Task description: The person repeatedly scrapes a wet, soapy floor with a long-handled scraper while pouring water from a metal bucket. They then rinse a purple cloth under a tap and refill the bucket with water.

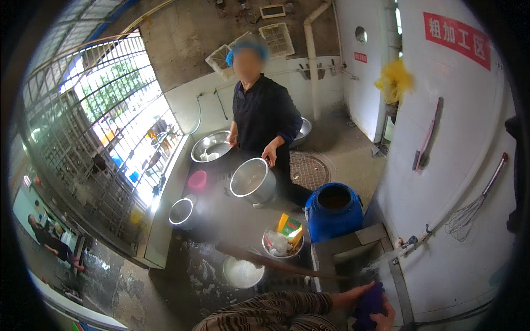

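At the bottom right, a purple cloth (369, 304) is held between my two hands, beside a running stream of water (374, 267). My left hand (353, 294), reaching out from a striped sleeve (285, 304), grips its near left side. My right hand (386, 317) has hold of its right edge, partly cut by the frame. Both hands are at a low tiled sink (356, 240). A long brown stick (281, 264) slants toward the sink, its end close to my left hand; whether it joins the cloth I cannot tell.
A co-worker (265, 111) in dark clothes tilts a metal pot (253, 180) on the wet floor. Near the sink stand a blue barrel (334, 217), a bucket of rubbish (283, 255) and a bucket of whitish contents (243, 272). A wire whisk (476, 207) hangs on the wall.
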Demonstrator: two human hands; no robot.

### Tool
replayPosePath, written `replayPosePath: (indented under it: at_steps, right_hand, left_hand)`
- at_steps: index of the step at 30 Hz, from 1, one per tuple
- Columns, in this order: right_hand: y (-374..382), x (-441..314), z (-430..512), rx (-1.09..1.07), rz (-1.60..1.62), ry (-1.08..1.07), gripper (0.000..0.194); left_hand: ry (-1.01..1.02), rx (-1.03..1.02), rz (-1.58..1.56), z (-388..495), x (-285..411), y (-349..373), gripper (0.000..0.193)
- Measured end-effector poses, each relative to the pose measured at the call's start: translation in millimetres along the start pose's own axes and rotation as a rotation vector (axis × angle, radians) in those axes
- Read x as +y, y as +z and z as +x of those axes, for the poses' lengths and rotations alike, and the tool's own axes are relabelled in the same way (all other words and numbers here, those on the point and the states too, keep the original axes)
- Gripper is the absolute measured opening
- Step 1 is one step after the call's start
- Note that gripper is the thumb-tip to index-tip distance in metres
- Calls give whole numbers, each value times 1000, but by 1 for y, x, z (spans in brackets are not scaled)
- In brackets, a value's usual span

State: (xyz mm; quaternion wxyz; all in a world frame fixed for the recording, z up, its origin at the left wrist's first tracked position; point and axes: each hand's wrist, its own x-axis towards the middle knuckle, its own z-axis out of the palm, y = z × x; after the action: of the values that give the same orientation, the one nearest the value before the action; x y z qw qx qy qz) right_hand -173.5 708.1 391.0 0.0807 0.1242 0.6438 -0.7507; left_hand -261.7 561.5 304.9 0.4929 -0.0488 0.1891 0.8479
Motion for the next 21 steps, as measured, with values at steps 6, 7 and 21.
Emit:
replayPosePath:
  at_steps: [6,7,21]
  right_hand:
    - [7,-6,-15,-111,175,-49,62]
    - [8,-9,-17,-110,169,-12,61]
    - [6,-26,-15,-334,539,82,36]
  left_hand:
    - [56,1,-25,-23,-24,18,51]
    - [56,-3,-12,-31,-22,22,52]
    - [232,121,118,-23,3,5,47]
